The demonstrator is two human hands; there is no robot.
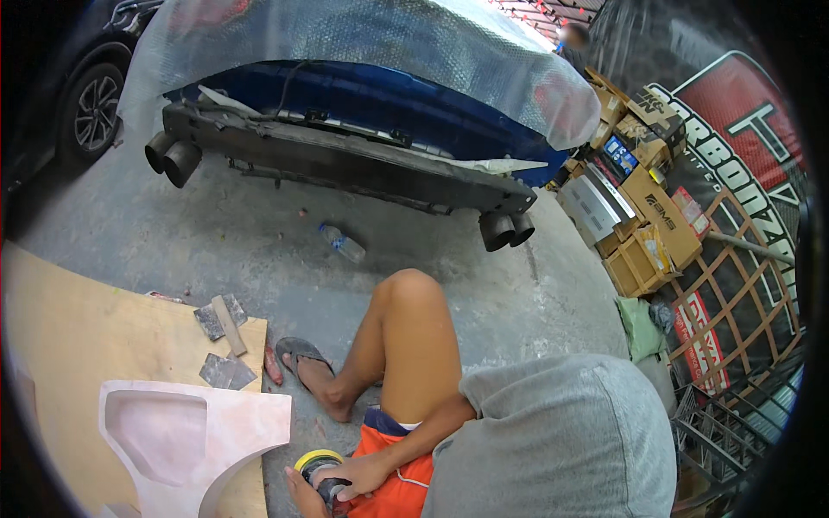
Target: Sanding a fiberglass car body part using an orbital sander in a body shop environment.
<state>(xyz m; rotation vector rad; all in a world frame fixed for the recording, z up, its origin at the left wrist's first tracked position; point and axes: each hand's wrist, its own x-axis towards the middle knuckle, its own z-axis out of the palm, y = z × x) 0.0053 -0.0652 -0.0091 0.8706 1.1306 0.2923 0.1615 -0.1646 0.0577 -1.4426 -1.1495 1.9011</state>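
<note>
Low in the view, by my lap, both hands are on a round handheld sander [318, 455] with a yellow-edged pad and a dark body. My right hand [358, 474] curls over the body from the right. Against the pad's left side presses my left hand [302, 495], partly cut off by the lower edge. Left of the sander, a pale pinkish-white moulded panel [246, 420] with a recessed opening lies on a plywood board [78, 319]. Worn sandpaper pieces [226, 371] and a flat sanding block [229, 325] rest near the board's corner.
Ahead stands a blue car under bubble wrap [363, 43], with its bumper beam [345, 155] and exhaust tips [182, 162] exposed. A plastic bottle [343, 243] lies on the floor. Cardboard boxes [661, 211] are stacked at right; a dark car [91, 108] stands far left. Another person [572, 50] is behind.
</note>
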